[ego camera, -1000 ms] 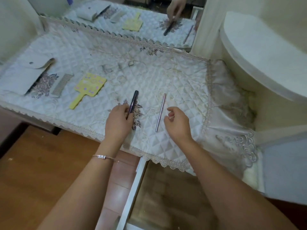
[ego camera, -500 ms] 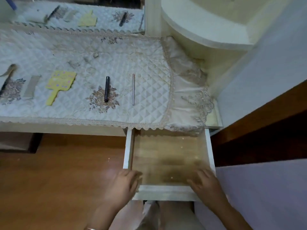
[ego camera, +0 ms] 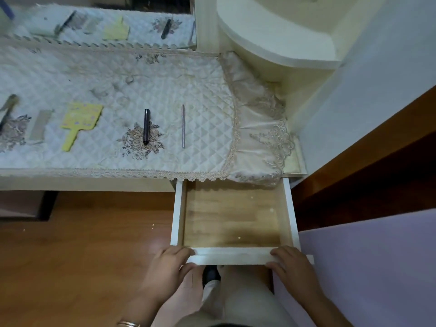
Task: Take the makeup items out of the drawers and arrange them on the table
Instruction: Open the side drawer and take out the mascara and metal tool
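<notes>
Here the drawer [ego camera: 233, 220] stands pulled out from under the table's front edge, its wooden floor bare and its white front panel nearest the camera. The left hand [ego camera: 168, 267] grips the left end of that front panel, fingers curled over the top edge and thumb beneath; the right hand [ego camera: 291, 265] grips the right end the same way. Both hands are closed on the panel and hold nothing else.

Beyond the drawer, on the quilted white cloth [ego camera: 94, 74] that covers the table [ego camera: 82, 184], the makeup items lie in a loose row. Directly behind the drawer's left corner lies a thin silver pencil [ego camera: 183, 126], pointing away from the camera. Just left of it, apart from it, a black tube [ego camera: 146, 126] lies parallel, resting over an embroidered flower. Further left of the drawer sits a yellow hand mirror [ego camera: 79, 121] with its handle toward the front edge, then a pale comb [ego camera: 39, 125], and at the picture's left border a dark-edged item only partly in view, too cut off to name.

Behind the cloth, a mirror [ego camera: 106, 22] reflects the same items. To the right of the drawer, the cloth's lace-trimmed end [ego camera: 262, 128] hangs bunched against a cream rounded shelf [ego camera: 271, 36]. Below the drawer's front panel a dark shoe [ego camera: 210, 274] shows on the wooden floor [ego camera: 70, 256].
</notes>
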{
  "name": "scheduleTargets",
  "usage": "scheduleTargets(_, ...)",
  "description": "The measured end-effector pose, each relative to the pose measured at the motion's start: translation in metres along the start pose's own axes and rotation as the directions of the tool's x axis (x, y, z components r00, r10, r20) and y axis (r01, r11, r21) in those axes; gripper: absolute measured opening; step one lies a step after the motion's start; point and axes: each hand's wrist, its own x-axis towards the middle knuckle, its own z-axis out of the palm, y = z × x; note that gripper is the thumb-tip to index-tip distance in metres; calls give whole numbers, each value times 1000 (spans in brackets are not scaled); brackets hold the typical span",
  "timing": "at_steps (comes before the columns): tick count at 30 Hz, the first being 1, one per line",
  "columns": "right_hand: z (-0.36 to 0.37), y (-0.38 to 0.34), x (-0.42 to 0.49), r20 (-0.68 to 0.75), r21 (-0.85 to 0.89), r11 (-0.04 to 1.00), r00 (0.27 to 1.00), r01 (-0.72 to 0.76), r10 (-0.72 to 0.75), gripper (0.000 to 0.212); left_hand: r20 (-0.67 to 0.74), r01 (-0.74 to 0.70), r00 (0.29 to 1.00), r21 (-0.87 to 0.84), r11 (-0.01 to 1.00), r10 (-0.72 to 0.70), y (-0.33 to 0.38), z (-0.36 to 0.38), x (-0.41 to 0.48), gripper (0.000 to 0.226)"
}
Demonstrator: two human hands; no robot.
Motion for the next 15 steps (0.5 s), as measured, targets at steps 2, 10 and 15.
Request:
scheduleTargets(2,-4,-3,15,-15,-6,1000,1000,-4,4,29,-27,16,999,0,1000,-16,-1,-1,15,25)
scheduleTargets(10,-44,-29,85,-214,-292,952,963,95,-162,76,-177,10,984,164,986,20,2,-26,85,41)
scheduleTargets(15,-64,-43,128,-238,-386,918,951,94,-198,87,-303,62,953,273,960,24,9,-40,126,68)
